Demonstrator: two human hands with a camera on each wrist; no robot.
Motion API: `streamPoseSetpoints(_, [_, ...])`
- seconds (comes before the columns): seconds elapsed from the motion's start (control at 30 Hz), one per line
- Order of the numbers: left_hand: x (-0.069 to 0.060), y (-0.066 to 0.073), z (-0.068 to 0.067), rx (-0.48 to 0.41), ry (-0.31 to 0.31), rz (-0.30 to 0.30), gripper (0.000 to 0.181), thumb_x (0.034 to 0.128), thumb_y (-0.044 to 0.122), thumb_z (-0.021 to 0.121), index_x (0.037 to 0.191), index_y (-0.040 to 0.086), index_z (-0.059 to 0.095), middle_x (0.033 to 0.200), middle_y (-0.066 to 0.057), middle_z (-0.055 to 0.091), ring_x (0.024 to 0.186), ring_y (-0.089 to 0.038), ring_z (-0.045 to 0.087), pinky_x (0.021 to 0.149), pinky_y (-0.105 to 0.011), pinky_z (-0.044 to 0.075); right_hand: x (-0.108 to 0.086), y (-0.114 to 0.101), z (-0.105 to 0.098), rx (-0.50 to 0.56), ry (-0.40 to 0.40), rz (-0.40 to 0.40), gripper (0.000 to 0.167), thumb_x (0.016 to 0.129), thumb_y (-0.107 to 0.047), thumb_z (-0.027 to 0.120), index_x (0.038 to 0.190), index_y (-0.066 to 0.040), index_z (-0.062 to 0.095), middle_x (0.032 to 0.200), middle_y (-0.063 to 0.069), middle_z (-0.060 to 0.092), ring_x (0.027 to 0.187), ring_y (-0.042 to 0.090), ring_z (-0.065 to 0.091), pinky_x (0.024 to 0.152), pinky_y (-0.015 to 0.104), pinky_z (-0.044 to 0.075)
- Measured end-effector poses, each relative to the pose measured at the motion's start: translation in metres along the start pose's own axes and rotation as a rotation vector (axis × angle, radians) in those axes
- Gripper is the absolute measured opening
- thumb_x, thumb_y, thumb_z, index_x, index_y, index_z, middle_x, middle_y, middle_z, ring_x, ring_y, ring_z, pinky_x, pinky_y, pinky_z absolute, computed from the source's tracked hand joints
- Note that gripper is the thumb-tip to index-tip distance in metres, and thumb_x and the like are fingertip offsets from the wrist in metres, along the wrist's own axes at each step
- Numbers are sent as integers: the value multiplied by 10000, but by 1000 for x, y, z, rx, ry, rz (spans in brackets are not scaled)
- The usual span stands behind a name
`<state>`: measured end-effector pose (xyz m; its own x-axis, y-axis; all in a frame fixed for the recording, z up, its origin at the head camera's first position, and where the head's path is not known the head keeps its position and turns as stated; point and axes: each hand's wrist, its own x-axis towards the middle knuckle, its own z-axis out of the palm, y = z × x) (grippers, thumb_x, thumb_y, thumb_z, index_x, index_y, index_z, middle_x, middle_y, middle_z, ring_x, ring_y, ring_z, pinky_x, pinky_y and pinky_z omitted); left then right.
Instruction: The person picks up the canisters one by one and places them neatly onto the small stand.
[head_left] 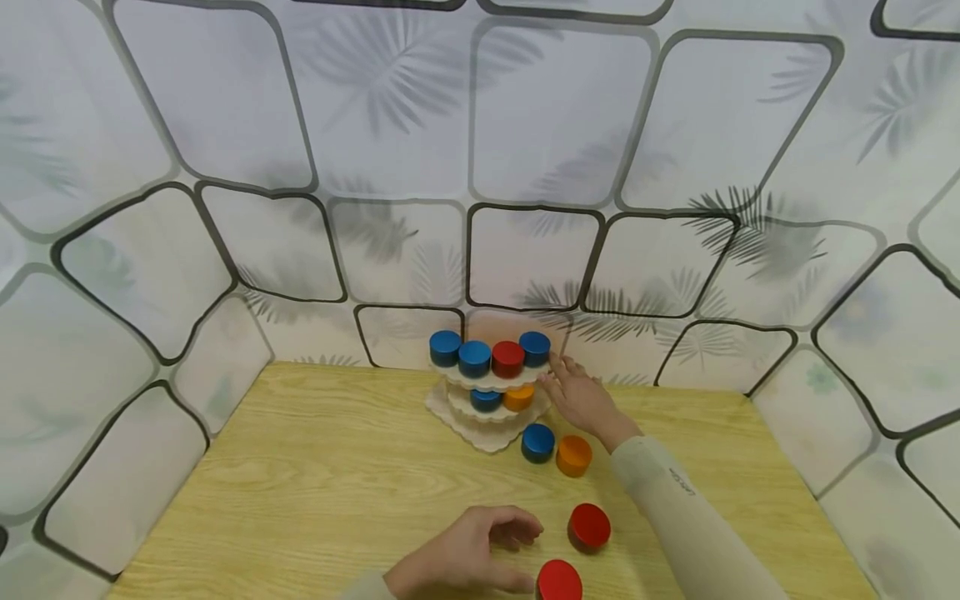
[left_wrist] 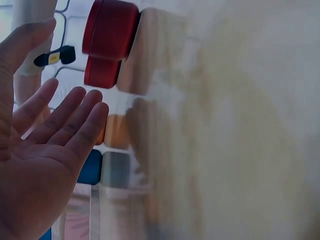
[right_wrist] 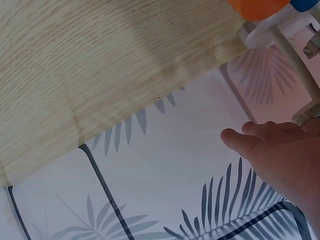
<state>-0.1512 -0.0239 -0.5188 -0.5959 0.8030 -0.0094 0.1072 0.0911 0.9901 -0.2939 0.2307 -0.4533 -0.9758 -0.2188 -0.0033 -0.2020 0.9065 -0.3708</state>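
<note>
A cream tiered stand (head_left: 487,435) with scalloped edges stands against the back wall. Blue round blocks (head_left: 535,348) and one red round block (head_left: 507,359) sit on its top tier. A blue one (head_left: 486,400) and an orange one (head_left: 519,397) are on the tier below. My right hand (head_left: 587,407) reaches to the top tier's right rim, fingers extended beside the rightmost blue block; whether they touch it I cannot tell. Low over the table, my left hand (head_left: 471,550) holds nothing, fingers apart from the thumb, near the front red block (head_left: 558,581).
On the wooden table (head_left: 322,467), a blue block (head_left: 537,442) and an orange block (head_left: 573,456) lie in front of the stand. Another red block (head_left: 588,527) lies between the left hand and the right sleeve (head_left: 690,508). Patterned cloth walls (head_left: 405,250) enclose the table.
</note>
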Motion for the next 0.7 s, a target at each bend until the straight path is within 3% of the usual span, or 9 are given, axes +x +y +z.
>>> streamPoseSetpoints(0.23, [1,-2,8,-12,-62,2,471,971,144,760,1421,68,639,1374,-41,705,1197,-60,670,1022,-194,534,0,0,0,6,-1,-1,716,1150,-512,290,1683,-42,204,1703,306,245,1556,541,265,1213,772,216])
streamPoseSetpoints(0.7, [8,-2,11,62,-123,-12,489,986,195,764,1450,129,626,1382,92,682,1202,19,629,1031,-191,521,0,0,0,5,-9,4,710,1151,-506,289,1686,-48,195,1707,303,234,1565,529,252,1218,761,223])
